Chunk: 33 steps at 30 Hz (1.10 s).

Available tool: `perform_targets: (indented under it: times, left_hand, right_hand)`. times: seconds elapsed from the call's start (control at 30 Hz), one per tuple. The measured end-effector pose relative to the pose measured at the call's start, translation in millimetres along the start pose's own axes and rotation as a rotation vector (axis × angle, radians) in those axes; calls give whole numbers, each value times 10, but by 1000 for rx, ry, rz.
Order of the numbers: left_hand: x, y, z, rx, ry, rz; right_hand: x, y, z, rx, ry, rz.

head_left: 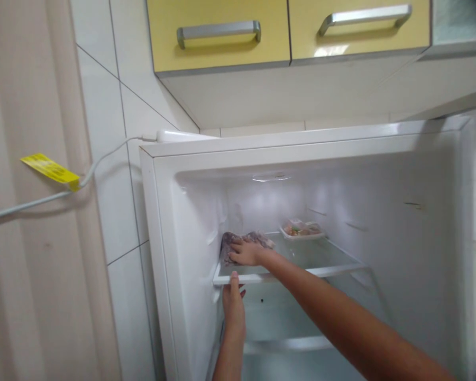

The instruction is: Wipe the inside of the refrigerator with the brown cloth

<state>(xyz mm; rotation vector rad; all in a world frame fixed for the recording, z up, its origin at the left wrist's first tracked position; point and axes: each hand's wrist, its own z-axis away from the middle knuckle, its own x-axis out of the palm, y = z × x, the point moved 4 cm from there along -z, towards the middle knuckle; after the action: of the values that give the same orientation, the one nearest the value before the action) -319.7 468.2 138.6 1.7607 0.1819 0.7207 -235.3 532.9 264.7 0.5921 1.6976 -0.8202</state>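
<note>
- Greyish cloth (pixel 227 248) is lying bunched on the upper shelf (pixel 321 254) of the fridge (pixel 309 140), near its left wall (pixel 194 227), looking light, soft and floppy.
- The right hand (pixel 248 253) is resting on it, fingers spread, not clenched; the broad middle is probably offering the best hold.
- The left hand (pixel 234 299) is gripping the shelf's front edge (pixel 329 270), thumb on top; glass-like, the shelf is seeming stiff and perhaps breakable, its edge giving safer grip.
- A food tray (pixel 302 236) is sitting farther back.
</note>
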Motion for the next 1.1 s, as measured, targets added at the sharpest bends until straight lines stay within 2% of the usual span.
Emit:
perform_targets:
  times: [0.13,0.3,0.5,0.63,0.7,0.8,0.87,0.97,1.1]
  left_hand:
    - [-34,92,23,57,11,-71]
    - [-33,153,61,12,-25,-124]
    - [-45,206,105,-32,-48,-153]
    - [-74,242,132,-81,-107,-166]
    - [-60,234,156,-141,-170,-134]
    - [-17,201,188,-211,-214,-76]
    - [25,161,194,-249,-217,-37]
    - [98,97,168,-258,-229,2]
    - [111,17,88,-264,-160,41]
  right_hand:
    - [-105,108,530,-57,31,8]
    - [-224,375,1137,12,124,54]
    - [-344,749,1780,226,278,89]
    - [-453,1035,2064,439,331,119]
    - [-476,1106,2087,483,314,122]
    - [-436,1054,1988,464,265,109]
    - [-370,917,1872,433,232,96]
    - [-257,585,1630,306,155,57]
    - [-180,226,1189,172,61,4]
